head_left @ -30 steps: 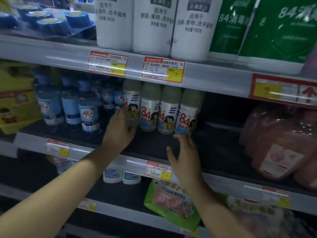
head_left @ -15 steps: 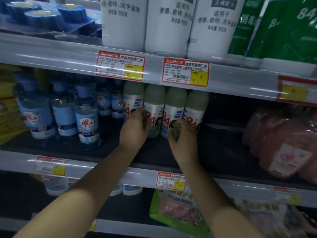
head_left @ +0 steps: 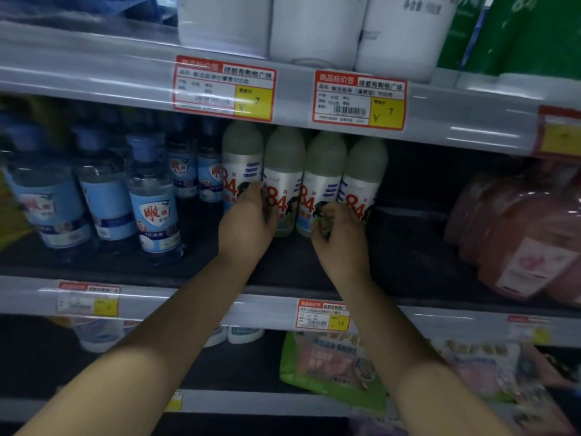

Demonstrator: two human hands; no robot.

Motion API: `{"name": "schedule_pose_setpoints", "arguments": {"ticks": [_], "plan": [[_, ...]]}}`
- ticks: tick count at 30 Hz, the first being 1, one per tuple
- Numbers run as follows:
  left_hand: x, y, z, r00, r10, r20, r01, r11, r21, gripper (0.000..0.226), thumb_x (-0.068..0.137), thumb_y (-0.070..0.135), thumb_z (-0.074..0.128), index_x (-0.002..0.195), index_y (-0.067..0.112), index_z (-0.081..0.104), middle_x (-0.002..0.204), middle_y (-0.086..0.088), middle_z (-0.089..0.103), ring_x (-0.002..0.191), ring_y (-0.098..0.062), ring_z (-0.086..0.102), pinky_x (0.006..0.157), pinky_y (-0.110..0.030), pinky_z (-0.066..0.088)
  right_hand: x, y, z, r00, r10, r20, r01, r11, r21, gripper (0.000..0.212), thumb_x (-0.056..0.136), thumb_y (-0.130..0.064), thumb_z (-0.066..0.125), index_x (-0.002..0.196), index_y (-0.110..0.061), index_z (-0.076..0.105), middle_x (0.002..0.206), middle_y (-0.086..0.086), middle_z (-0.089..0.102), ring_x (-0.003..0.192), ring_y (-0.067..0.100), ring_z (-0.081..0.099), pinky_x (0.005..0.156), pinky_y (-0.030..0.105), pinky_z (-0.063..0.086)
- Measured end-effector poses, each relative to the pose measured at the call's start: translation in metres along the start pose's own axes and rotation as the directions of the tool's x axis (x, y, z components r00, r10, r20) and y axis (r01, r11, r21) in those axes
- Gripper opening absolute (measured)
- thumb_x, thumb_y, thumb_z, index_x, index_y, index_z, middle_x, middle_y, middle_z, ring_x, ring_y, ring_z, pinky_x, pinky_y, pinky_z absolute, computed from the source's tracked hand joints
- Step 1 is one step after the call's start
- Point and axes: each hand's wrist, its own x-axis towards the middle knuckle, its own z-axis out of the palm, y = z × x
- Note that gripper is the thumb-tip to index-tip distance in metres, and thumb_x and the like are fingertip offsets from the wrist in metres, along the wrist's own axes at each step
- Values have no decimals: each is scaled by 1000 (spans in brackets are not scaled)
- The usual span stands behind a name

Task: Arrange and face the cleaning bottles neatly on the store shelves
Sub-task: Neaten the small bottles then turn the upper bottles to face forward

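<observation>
On the middle shelf, four white "84" disinfectant bottles stand upright in a touching row, right of the blue-labelled bottles. Your left hand curls its fingers round the lower front of the first "84" bottle; your right hand grips low between the third and fourth.
</observation>
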Motion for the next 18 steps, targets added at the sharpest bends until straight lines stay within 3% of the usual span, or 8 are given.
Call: {"name": "schedule_pose_setpoints", "arguments": {"ticks": [3, 6, 9, 11, 15, 18], "plan": [[3, 0, -9, 991, -36, -127, 26, 997, -79, 34, 82, 17, 63, 111, 5, 50, 91, -10, 57, 82, -23, 56, 66, -33, 47, 5, 2, -4, 997, 41, -61, -35, 996, 88, 28, 80, -11, 64, 107, -5, 56, 107, 12, 58, 100, 25, 56, 89, 38, 48], [12, -13, -15, 965, -154, -211, 131, 984, -120, 46, 77, 20, 67, 114, 5, 46, 110, -14, 52, 101, -24, 52, 83, -39, 49, 10, 5, -12, 986, 95, -135, -75, 987, 145, 26, 80, -8, 65, 103, 0, 57, 106, 17, 57, 99, 27, 55, 87, 32, 46], [18, -25, -12, 948, -314, 51, 313, 889, -334, 70, 72, 19, 77, 128, 7, 37, 123, -2, 50, 112, -15, 50, 92, -29, 43, 9, 5, -10, 979, 126, -163, -97, 980, 175, 26, 80, -5, 64, 105, 1, 56, 105, 19, 57, 98, 29, 56, 87, 35, 47], [20, -29, -8, 917, -364, 164, 399, 832, -385, 78, 69, 19, 79, 131, 7, 35, 130, -6, 51, 118, -18, 50, 92, -25, 40, 5, 2, -4, 983, 100, -157, -69, 980, 188, 26, 80, -5, 64, 104, -1, 56, 105, 16, 58, 97, 27, 57, 86, 36, 48], [22, -32, -6, 890, -413, 193, 455, 777, -435, 76, 69, 14, 79, 132, 8, 36, 133, -8, 51, 121, -20, 49, 94, -27, 40, 3, -10, 5, 993, 49, -104, -28, 980, 195, 22, 81, -6, 62, 102, -2, 56, 101, 14, 58, 92, 26, 57, 82, 39, 50], [22, -35, -7, 881, -430, 198, 473, 783, -403, 71, 73, 11, 75, 133, 10, 38, 133, -8, 51, 121, -21, 48, 97, -29, 39, 3, -21, 13, 998, 22, -60, -10, 980, 199, 24, 83, -8, 60, 105, -2, 55, 105, 14, 57, 96, 26, 55, 82, 34, 47]]}}
